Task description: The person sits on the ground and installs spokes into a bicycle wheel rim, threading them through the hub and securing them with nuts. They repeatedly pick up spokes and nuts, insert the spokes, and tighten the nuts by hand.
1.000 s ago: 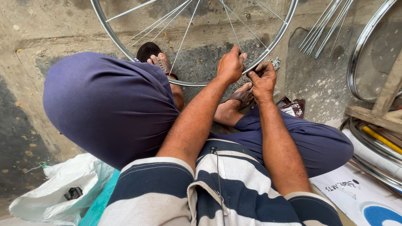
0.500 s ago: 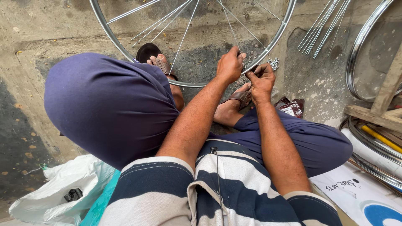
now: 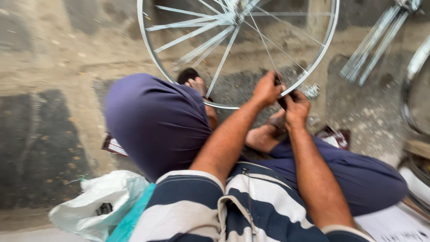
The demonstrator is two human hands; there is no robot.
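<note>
A silver bicycle wheel rim [image 3: 150,54] with thin spokes stands on the concrete floor in front of my crossed legs. My left hand [image 3: 267,88] is closed on the rim's lower right arc, where a spoke meets it. Just to its right, my right hand [image 3: 296,105] is shut on a small dark tool [image 3: 282,101] pressed against the same spot on the rim. The two hands nearly touch. My bent knee in purple trousers [image 3: 156,121] fills the middle left, and my bare foot [image 3: 197,84] shows under the rim.
A bundle of loose spokes [image 3: 371,45] lies at the upper right, and another rim [image 3: 414,80] curves at the right edge. Small shiny metal parts [image 3: 310,91] sit beside the wheel. A dark red packet [image 3: 333,136] and a white plastic bag [image 3: 98,201] lie near my legs.
The view has swung left and down, so the wheel and my hands sit further right in the picture. Both hands stay at the same spot on the rim.
</note>
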